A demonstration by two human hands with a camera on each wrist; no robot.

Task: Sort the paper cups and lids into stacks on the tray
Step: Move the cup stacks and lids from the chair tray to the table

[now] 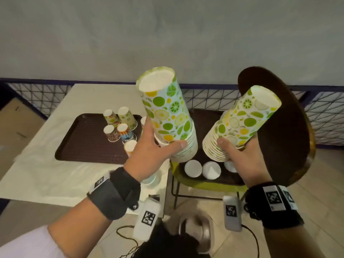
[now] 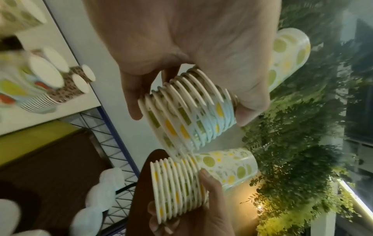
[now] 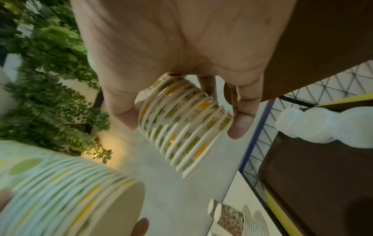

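My left hand [image 1: 158, 144] grips a tall stack of citrus-print paper cups [image 1: 167, 116], base up and tilted, held in the air over the right edge of the white table. In the left wrist view the thumb and fingers curl round that stack [image 2: 187, 111] near its rims. My right hand [image 1: 236, 151] grips a second citrus-print stack [image 1: 242, 123], leaning right; its rims [image 3: 181, 124] sit between thumb and fingers. The two stacks are apart. On the brown tray [image 1: 80, 142] stand several upside-down cup stacks [image 1: 119, 127]. White lids [image 1: 193, 168] lie on a second tray.
The second brown tray [image 1: 204, 123] rests on a yellow-green chair [image 1: 204, 185] to the right of the white table [image 1: 37, 164]. A dark round tabletop [image 1: 283, 136] stands close behind my right hand. A wire fence [image 1: 210, 99] runs along the back.
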